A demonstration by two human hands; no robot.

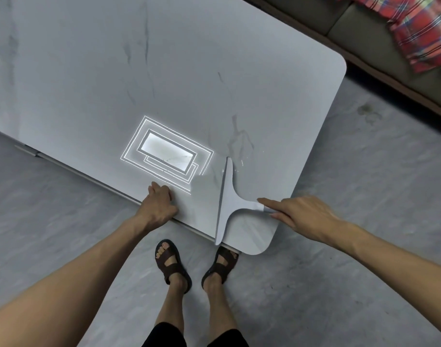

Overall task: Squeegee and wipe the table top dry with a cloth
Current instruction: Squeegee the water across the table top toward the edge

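A pale grey marble-look table top (164,71) with rounded corners fills the upper left of the head view. A light grey squeegee (227,199) lies on its near right corner, its long blade running from the near edge away from me. My right hand (297,216) is closed around the squeegee's handle, index finger stretched along it. My left hand (159,204) rests on the table's near edge, fingers curled over it, holding nothing. Small water drops glint just right of the blade's far end. No cloth is in view.
A bright ceiling-light reflection (167,151) sits on the table left of the squeegee. My sandalled feet (197,264) stand on the grey floor by the table corner. A sofa (379,33) with a red plaid cloth (419,28) runs along the upper right.
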